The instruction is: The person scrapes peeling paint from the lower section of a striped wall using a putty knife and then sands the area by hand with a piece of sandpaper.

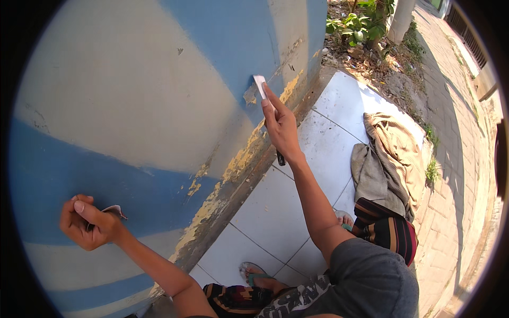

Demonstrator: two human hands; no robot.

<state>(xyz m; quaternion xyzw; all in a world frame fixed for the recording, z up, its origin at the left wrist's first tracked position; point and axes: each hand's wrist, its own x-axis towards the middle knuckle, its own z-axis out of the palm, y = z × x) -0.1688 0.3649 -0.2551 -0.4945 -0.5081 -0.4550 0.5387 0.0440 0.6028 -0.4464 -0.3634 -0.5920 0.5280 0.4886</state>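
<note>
My right hand (pixel 281 127) grips a scraper (pixel 260 84) with a flat pale blade and a dark handle end below my palm; the blade's tip meets the painted wall beside a flaked patch (pixel 250 94). At lower left my left hand (pixel 90 220) is curled in front of the wall's blue band, holding a small thin piece (pixel 114 210), pale with a brownish edge, too small to identify. The wall (pixel 127 74) has blue and off-white bands, with peeling yellowish paint (pixel 233 164) along its lower part.
I stand in sandals on a white tiled ledge (pixel 260 212) along the wall's foot. Crumpled beige and grey cloths (pixel 389 159) lie to my right. Beyond are soil with plants (pixel 355 29), a pole (pixel 400 18) and a paved walkway (pixel 450 159).
</note>
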